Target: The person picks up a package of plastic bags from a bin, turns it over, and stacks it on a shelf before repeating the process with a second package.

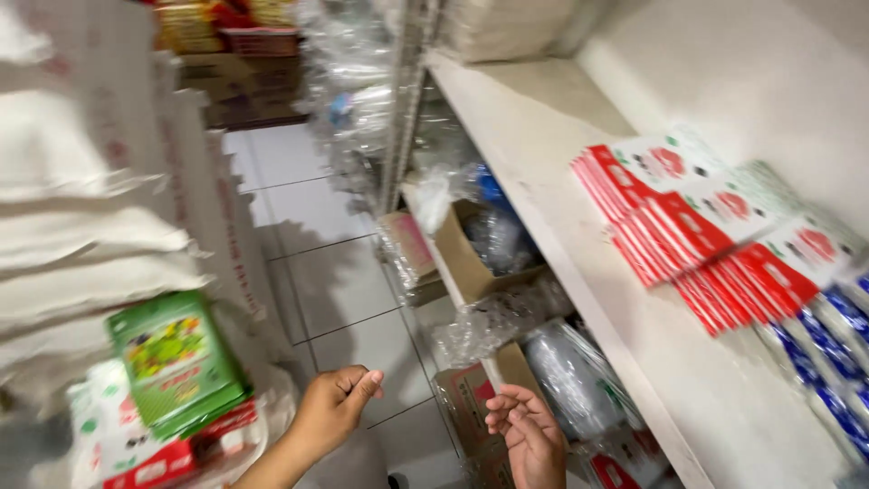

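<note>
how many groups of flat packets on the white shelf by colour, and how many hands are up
Red-and-white packet groups: 3
Blue-and-white packet group: 1
Hands, left hand and right hand, both bare, holding nothing: 2
Total: 6, with the packets on the white shelf; blur hides single packet counts.

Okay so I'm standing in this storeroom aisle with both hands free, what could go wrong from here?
1. The red and white packets lie fanned near the front edge of the white shelf; a passing sleeve could probably sweep them off.
2. The green packet sits tilted on the stacked white sacks beside your left hand; a bump might slide it to the floor.
3. Cardboard boxes and loose plastic bags jut into the aisle near your right hand, so you could snag them.
</note>
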